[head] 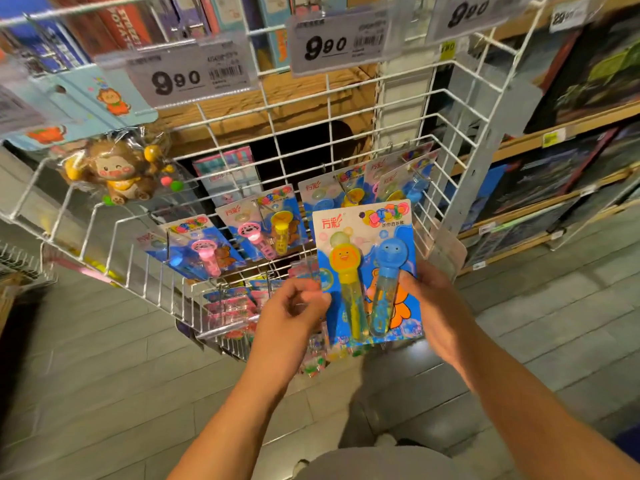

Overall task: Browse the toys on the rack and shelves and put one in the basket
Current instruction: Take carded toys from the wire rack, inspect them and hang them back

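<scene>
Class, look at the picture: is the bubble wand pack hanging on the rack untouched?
No: the right hand grips the bubble wand pack by its edge, off its hook in front of the rack.

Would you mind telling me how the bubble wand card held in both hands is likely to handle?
The bubble wand card looks like thin card, so probably light and slightly bendy. Its two tubes likely weight the lower half. The right hand pinches one edge and the left hand the other, so it should stay flat.
</scene>
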